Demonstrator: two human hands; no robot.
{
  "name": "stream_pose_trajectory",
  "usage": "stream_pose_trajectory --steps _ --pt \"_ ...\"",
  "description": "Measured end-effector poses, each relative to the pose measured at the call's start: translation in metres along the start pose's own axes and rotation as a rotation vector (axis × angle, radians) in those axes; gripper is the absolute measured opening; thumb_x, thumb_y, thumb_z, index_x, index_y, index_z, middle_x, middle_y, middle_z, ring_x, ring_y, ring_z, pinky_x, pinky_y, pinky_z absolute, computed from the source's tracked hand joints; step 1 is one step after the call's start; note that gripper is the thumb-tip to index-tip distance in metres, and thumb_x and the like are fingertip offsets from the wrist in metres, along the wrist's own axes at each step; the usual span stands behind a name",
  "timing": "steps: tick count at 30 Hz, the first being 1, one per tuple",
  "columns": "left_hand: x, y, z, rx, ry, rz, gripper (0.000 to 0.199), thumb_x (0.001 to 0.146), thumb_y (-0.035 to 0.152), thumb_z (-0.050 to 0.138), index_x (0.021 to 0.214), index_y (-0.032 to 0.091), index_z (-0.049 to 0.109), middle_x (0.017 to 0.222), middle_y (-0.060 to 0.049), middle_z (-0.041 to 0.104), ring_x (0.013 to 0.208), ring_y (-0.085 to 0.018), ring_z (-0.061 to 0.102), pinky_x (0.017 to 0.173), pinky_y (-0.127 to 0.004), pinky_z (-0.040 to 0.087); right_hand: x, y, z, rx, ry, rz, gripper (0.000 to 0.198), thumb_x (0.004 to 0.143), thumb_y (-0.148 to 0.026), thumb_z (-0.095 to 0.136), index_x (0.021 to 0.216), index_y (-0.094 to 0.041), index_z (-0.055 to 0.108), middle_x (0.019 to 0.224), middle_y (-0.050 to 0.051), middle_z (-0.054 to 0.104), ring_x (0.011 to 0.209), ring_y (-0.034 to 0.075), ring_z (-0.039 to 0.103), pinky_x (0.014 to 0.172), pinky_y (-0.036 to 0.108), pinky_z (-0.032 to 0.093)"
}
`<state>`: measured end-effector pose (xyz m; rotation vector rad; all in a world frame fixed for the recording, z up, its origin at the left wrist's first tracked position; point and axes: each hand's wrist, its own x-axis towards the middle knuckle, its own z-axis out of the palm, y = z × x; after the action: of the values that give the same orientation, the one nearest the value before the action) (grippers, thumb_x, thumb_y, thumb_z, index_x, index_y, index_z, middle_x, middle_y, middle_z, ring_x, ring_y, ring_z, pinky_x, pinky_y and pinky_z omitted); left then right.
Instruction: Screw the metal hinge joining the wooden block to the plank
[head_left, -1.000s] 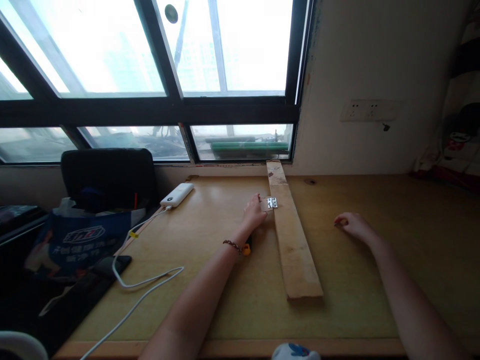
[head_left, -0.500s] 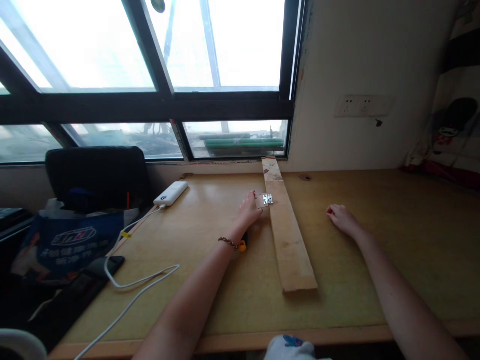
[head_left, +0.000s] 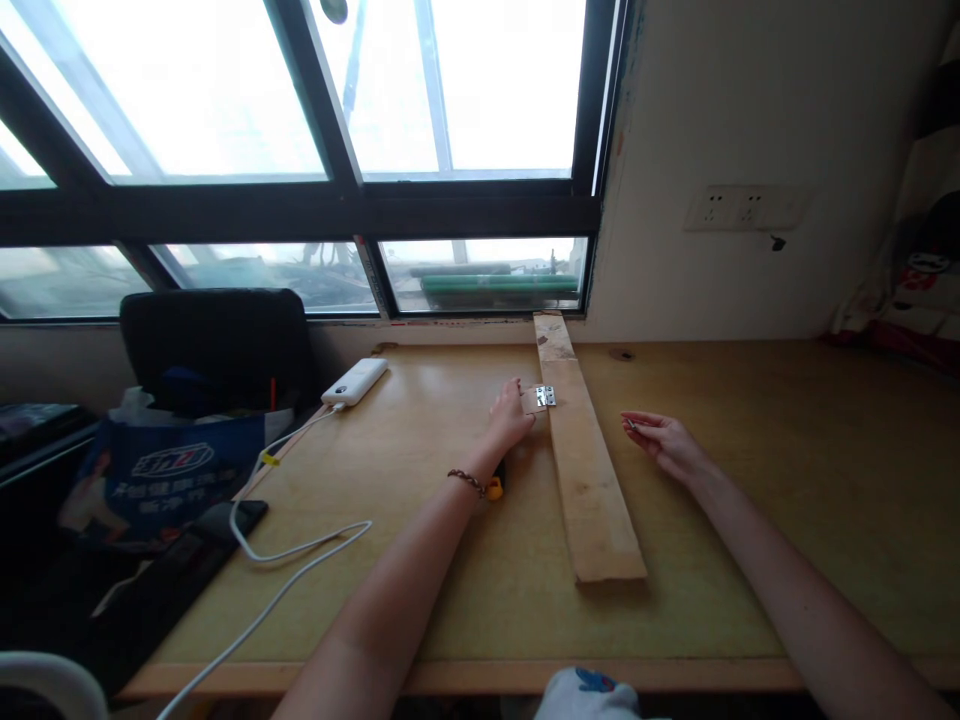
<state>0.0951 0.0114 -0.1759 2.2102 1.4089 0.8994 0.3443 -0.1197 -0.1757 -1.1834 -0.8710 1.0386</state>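
A long wooden board (head_left: pixel 589 480) lies on the table, its far end close to the window. A small silver hinge (head_left: pixel 545 396) spans the board's left edge and a small thin wood piece (head_left: pixel 531 401). My left hand (head_left: pixel 513 414) is closed on that wood piece, beside the board. To the right of the board, my right hand (head_left: pixel 667 443) pinches a small metal thing (head_left: pixel 631 425), too small to name for certain. Partly hidden behind my left wrist lies a black and yellow tool (head_left: pixel 495 488) whose kind I cannot make out.
A white power bank (head_left: pixel 355 382) with a white cable (head_left: pixel 300 553) lies along the table's left side. Beyond that edge are a black chair (head_left: pixel 217 345) and a blue bag (head_left: pixel 169 465). A window (head_left: pixel 480 275) and a wall socket (head_left: pixel 746 208) are behind the table.
My right hand has moved left toward the board and turned, so the small metal thing in its fingertips now shows. My left hand stays on the wood piece. The view has shifted slightly.
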Motion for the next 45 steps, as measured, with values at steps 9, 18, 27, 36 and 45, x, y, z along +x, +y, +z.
stream_pose_trajectory --steps 9,18,27,36,45 --pt "-0.001 0.000 0.000 -0.002 0.005 0.001 0.071 0.063 0.013 0.056 0.130 0.019 0.032 0.129 -0.012 0.043 0.118 -0.025 0.044 0.098 -0.038 0.036 0.011 -0.014 0.041 -0.096 0.078 -0.140 0.032 0.059 -0.042 0.073 0.079 -0.017 0.071 0.073 0.004 0.066 0.060 0.010 0.056 0.053 0.021 0.045" --pt "0.001 -0.004 0.003 0.010 0.017 0.022 0.070 0.061 0.014 0.057 0.128 0.014 0.034 0.125 -0.013 0.046 0.114 -0.025 0.047 0.095 -0.039 0.039 0.077 0.000 0.114 -0.465 0.016 -0.332 0.031 0.053 -0.043 0.074 0.063 -0.015 0.067 0.063 0.004 0.066 0.059 0.015 0.058 0.056 0.025 0.042" --pt "-0.001 -0.001 0.001 0.012 0.027 0.039 0.069 0.061 0.014 0.057 0.127 0.014 0.034 0.126 -0.014 0.046 0.114 -0.025 0.047 0.095 -0.039 0.039 0.078 0.006 0.107 -0.717 0.022 -0.380 0.025 0.056 -0.040 0.071 0.058 -0.016 0.065 0.058 0.002 0.064 0.055 0.014 0.056 0.049 0.023 0.037" --pt "-0.001 -0.002 0.002 -0.005 0.029 0.036 0.068 0.062 0.015 0.057 0.127 0.014 0.035 0.125 -0.014 0.047 0.113 -0.025 0.047 0.094 -0.039 0.040 0.068 0.002 0.112 -0.824 -0.023 -0.464 0.019 0.060 -0.035 0.069 0.056 -0.017 0.064 0.055 0.000 0.062 0.052 0.013 0.054 0.051 0.023 0.036" --pt "0.001 -0.004 0.004 -0.014 0.029 0.033 0.069 0.061 0.014 0.056 0.126 0.013 0.036 0.123 -0.014 0.048 0.113 -0.026 0.048 0.094 -0.040 0.040 0.072 0.002 0.109 -0.777 -0.102 -0.418 0.018 0.058 -0.032 0.072 0.058 -0.016 0.064 0.054 -0.001 0.061 0.052 0.012 0.053 0.048 0.022 0.034"
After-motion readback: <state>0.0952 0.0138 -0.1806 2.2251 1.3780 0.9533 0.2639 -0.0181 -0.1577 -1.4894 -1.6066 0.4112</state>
